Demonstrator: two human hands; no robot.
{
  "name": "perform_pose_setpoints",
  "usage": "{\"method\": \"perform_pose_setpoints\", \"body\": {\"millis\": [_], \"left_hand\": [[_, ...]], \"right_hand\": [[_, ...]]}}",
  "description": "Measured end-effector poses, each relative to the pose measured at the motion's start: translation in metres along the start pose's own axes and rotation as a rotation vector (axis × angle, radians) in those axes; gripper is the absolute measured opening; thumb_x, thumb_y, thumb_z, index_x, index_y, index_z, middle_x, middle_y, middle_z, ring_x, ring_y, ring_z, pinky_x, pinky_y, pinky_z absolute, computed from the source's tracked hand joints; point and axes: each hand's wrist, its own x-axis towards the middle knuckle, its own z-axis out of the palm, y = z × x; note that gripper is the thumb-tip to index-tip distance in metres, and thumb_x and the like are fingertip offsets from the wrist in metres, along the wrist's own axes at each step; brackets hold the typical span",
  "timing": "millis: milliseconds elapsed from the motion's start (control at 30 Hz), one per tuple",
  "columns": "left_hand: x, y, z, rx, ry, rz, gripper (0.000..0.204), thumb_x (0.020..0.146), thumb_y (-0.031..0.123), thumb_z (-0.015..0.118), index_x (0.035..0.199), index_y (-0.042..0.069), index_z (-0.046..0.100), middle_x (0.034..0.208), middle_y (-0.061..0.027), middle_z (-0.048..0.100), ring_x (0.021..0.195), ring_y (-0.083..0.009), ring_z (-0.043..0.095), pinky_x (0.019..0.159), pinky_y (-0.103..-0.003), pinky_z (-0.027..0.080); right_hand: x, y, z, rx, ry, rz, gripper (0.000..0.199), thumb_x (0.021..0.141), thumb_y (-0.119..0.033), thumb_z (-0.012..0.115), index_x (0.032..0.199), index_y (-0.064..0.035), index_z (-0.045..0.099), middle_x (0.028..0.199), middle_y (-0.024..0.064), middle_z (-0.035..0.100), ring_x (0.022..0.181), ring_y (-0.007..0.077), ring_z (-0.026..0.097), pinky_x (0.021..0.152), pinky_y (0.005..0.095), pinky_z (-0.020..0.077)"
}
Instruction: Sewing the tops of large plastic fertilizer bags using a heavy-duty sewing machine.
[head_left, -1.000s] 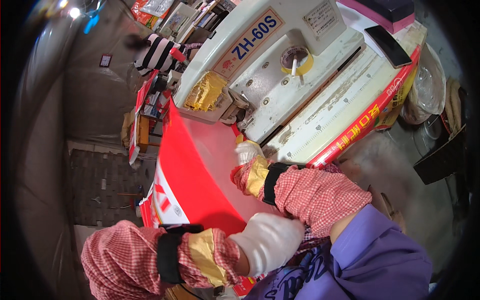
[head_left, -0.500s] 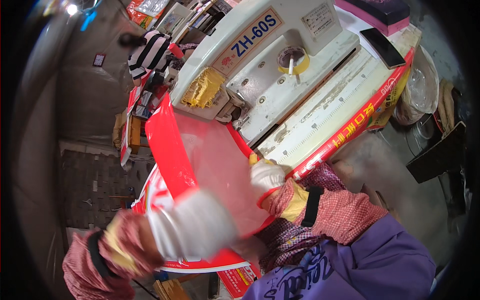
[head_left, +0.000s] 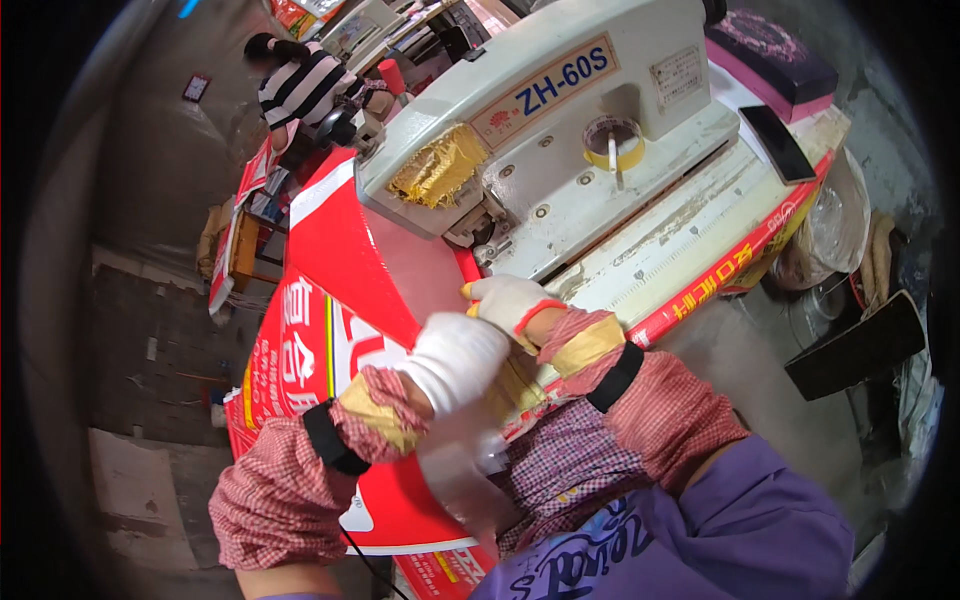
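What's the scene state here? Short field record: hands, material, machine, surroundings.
left hand: white glove, checked sleeve, resting on the red printed bag
right hand: white glove, on the bag edge near the machine's head
grip: whether either hand pinches the bag cannot be told
machine: cream industrial sewing machine, tape roll on top
surroundings: dark phone on the table; another person in a striped top behind

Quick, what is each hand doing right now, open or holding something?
Left hand: gloved, closed on the red bag.
Right hand: gloved, fingers curled on the same bag near the sewing machine.

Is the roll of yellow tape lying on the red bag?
No, the roll of yellow tape sits on the sewing machine, above the red bag.
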Motion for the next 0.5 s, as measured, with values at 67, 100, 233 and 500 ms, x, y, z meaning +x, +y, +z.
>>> {"method": "perform_pose_setpoints", "body": {"millis": [67,100,233,500], "left_hand": [[0.009,-0.029,0.016,0.010,0.066,-0.166,0.011,0.067,0.016,0.061,0.073,0.011,0.068,0.071,-0.0103,0.065,0.069,-0.0251,0.064,0.058,-0.037,0.051],[0.018,-0.045,0.037,0.019,0.206,-0.252,0.011,0.068,0.016,0.060,0.073,0.010,0.068,0.071,-0.0110,0.065,0.069,-0.0252,0.064,0.059,-0.037,0.051],[0.024,-0.128,0.087,0.010,0.470,-0.508,0.011,0.070,0.013,0.058,0.072,0.010,0.067,0.072,-0.0133,0.064,0.070,-0.0272,0.064,0.060,-0.038,0.051],[-0.181,-0.060,0.056,0.200,0.237,-0.329,0.007,0.063,0.010,0.057,0.061,0.016,0.059,0.057,-0.0022,0.056,0.064,-0.0208,0.058,0.070,-0.039,0.043]], "right_hand": [[-0.014,-0.027,-0.008,0.914,-0.084,0.359,0.022,0.081,-0.015,0.051,0.099,-0.0098,0.063,0.093,0.0188,0.062,0.078,0.0308,0.061,0.069,0.0417,0.0505],[-0.022,-0.025,-0.005,1.083,-0.168,0.214,0.023,0.082,-0.015,0.050,0.101,-0.0094,0.061,0.086,0.0161,0.062,0.074,0.0266,0.060,0.072,0.0341,0.0498],[-0.028,-0.058,0.018,0.021,-0.045,-0.139,0.053,0.076,-0.027,0.059,0.122,-0.0040,0.046,0.117,0.0182,0.053,0.110,0.0314,0.050,0.088,0.0374,0.0418],[0.012,-0.062,0.053,-0.898,-0.041,-0.278,0.056,0.079,-0.018,0.052,0.130,-0.0027,0.036,0.135,0.0177,0.036,0.130,0.0278,0.026,0.107,0.0364,0.0204]]}}
